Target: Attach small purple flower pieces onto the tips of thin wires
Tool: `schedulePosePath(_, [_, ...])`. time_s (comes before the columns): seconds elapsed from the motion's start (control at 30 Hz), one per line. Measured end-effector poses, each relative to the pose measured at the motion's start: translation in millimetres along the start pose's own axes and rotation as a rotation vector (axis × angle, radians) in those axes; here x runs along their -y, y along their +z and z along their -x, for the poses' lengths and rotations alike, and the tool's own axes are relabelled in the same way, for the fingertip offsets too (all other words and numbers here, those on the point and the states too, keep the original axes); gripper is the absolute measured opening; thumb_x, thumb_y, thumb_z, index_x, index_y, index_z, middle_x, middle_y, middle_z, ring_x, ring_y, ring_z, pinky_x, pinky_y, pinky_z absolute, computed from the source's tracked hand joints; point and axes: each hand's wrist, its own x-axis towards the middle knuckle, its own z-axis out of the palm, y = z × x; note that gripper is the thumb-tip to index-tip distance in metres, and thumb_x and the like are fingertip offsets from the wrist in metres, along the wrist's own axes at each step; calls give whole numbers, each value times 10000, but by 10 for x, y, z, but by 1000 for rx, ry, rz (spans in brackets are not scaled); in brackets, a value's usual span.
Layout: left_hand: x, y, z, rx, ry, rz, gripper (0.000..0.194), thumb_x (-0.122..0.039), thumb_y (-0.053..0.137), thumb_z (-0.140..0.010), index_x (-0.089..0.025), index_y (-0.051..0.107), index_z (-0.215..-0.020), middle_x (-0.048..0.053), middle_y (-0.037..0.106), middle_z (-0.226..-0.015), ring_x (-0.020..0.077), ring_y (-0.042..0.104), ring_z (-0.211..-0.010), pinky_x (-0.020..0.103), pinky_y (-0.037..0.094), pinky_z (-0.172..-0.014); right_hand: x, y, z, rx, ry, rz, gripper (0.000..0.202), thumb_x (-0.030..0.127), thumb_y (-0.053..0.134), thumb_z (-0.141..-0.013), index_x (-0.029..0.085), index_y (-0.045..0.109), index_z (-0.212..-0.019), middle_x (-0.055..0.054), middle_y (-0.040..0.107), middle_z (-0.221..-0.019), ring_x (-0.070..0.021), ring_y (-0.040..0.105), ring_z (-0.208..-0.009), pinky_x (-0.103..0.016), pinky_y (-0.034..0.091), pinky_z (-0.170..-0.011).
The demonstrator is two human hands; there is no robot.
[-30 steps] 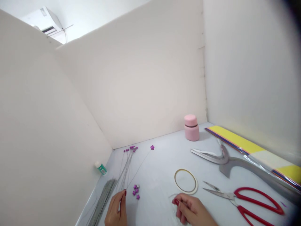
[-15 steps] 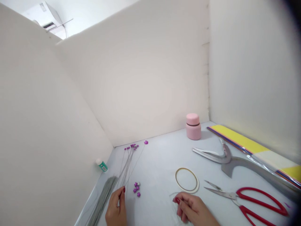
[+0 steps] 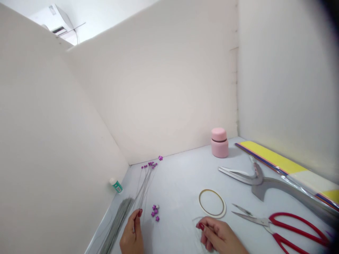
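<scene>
My left hand [image 3: 131, 231] pinches a thin wire stem, its fingers closed near the lower end. A purple paper star [image 3: 160, 158] tops that stem, at the back of the table. Beside it lie several wire stems with purple stars [image 3: 151, 164], and a thick bundle of bare grey wires [image 3: 116, 222] is just left of the hand. Loose purple stars [image 3: 155, 211] rest to the hand's right. My right hand [image 3: 215, 234] is closed with thumb and fingertips together; whatever it holds is too small to make out. Some clear film [image 3: 197, 229] shows by its fingers.
A roll of narrow tape [image 3: 224, 208] lies above my right hand. Red-handled scissors [image 3: 265, 221] and grey pliers [image 3: 238, 175] are to the right. Behind stand a pink jar [image 3: 219, 148] and packs of coloured paper strips [image 3: 272, 155]. A glue stick [image 3: 116, 185] touches the left wall.
The star on the held stem has swung left, towards the other stars. The view has shifted slightly; both hands keep nearly the same place and grip.
</scene>
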Motion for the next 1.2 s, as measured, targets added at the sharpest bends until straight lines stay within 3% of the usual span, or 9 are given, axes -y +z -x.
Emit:
schedulePosePath(0.4, [22, -40, -77, 62, -11, -113, 318, -358, 419, -774, -174, 596, -963, 105, 732, -923, 257, 662, -891, 341, 502, -778, -66, -19, -33, 24, -14, 6, 287, 419, 448, -824, 156, 547, -763, 2, 573, -590, -105, 509, -487, -211, 368, -495])
schedulePosePath(0.53, [-28, -61, -218, 90, -19, -230, 308, -304, 383, -808, -146, 597, -963, 130, 718, -913, 265, 669, -799, 364, 498, -713, -73, -23, -26, 14, -17, 24, 262, 378, 435, -835, 153, 549, -766, -3, 577, -592, -110, 509, -498, -215, 370, -502])
schedulePosePath(0.73, [-51, -9, -453, 133, 56, -382, 287, -216, 349, -833, -129, 610, -917, 140, 680, -935, 260, 618, -883, 341, 443, -777, -73, -26, -29, 23, -8, 60, 255, 375, 440, -818, 151, 555, -781, -14, 588, -600, -122, 516, -504, -227, 381, -511])
schedulePosePath(1.2, [109, 108, -443, 71, 40, -540, 266, -214, 399, -814, -144, 655, -835, 141, 701, -744, 299, 646, -660, 357, 441, -536, -65, -40, -27, 34, 31, 91, 314, 454, 451, -794, 163, 568, -777, -17, 592, -606, -130, 523, -516, -230, 385, -513])
